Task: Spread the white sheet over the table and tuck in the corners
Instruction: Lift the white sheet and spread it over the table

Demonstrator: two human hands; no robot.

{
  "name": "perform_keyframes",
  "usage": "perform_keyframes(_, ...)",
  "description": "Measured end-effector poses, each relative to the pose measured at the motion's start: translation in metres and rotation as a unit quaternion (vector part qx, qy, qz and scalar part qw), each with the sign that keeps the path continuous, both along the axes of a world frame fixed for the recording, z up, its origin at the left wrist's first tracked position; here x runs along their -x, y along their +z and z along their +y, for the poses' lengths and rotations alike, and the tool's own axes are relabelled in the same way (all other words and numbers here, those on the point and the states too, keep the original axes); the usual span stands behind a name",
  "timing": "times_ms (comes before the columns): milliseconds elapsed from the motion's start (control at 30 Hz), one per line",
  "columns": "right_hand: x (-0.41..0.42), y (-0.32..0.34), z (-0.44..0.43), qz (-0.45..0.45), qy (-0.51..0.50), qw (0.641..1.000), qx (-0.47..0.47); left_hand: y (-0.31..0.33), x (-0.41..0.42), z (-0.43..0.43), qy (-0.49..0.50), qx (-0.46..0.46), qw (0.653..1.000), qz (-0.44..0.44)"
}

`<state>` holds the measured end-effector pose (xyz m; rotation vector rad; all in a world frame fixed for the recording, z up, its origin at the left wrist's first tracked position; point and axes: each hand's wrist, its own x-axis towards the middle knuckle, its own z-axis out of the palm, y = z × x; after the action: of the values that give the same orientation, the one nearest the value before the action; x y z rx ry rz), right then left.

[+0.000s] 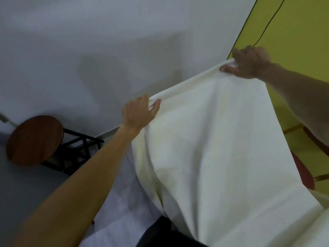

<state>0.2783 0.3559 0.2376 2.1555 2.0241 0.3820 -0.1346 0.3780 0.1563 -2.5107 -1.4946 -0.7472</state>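
Against the grey wall (71, 50), both hands, left hand (138, 114) and right hand (249, 62), had fingers clamped on the white sheet's (213, 148) upper edge.

Indoor room, plain and sparsely furnished; exact kind cannot be told. White wall (89, 41) from 9 to 12 o'clock, yellow-green wall (293, 32) at 1 o'clock. Round wooden stool (34, 139) on grey floor (26, 184) at 9 o'clock.

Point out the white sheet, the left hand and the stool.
white sheet (213, 148): head view, middle of the hanging cloth.
left hand (138, 114): head view, back of the hand.
stool (34, 139): head view, round wooden seat.
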Motion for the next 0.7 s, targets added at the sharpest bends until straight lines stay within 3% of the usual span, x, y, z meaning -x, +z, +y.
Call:
perform_keyframes(167,-0.004,-0.032,0.049,0.019,-0.040,0.999,0.010,-0.022,-0.018,0.057,-0.011,-0.023,0.999,0.042)
perform_keyframes(367,0.010,-0.109,0.047,0.081,-0.116,0.982,0.125,-0.104,-0.011,0.059,-0.018,0.131,0.984,0.116)
perform_keyframes(467,0.015,-0.148,0.025,0.076,-0.120,0.978,0.154,-0.134,-0.004,0.036,-0.050,0.157,0.982,0.091)
perform_keyframes(600,0.011,-0.172,-0.013,0.105,-0.161,0.961,0.200,-0.157,0.006,0.006,-0.095,0.083,0.992,0.013)
perform_keyframes(700,0.009,-0.176,-0.049,0.135,-0.180,0.950,0.215,-0.161,0.007,-0.022,-0.115,0.106,0.988,-0.002)
